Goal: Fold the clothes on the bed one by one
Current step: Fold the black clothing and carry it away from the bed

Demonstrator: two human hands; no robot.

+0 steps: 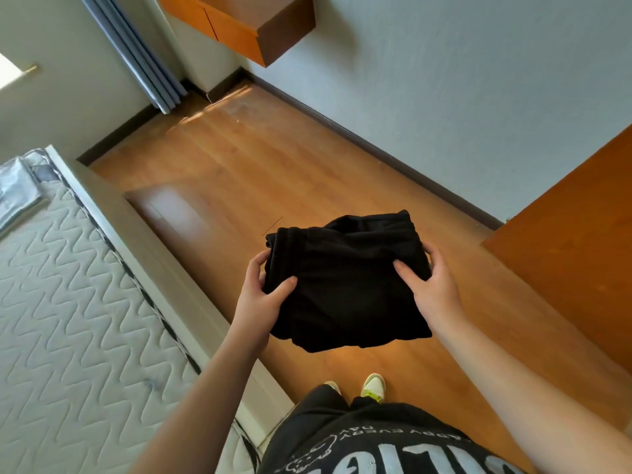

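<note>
While both hands (263, 299) (432, 285) grip the folded black garment (345, 285) over wooden floor (273, 172), the mattress (68, 285) lies left.

Wood floor (273, 172) with a sunny patch, pale walls (461, 80). Blue curtain (136, 53) in the corner, orange cabinet (246, 25) up high.

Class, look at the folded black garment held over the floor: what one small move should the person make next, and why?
Probably carry the black garment leftward and set it on the mattress. It already looks folded into a compact bundle, the left hand and right hand grip its two sides, and it hangs over the wooden floor, beside the bed.
</note>
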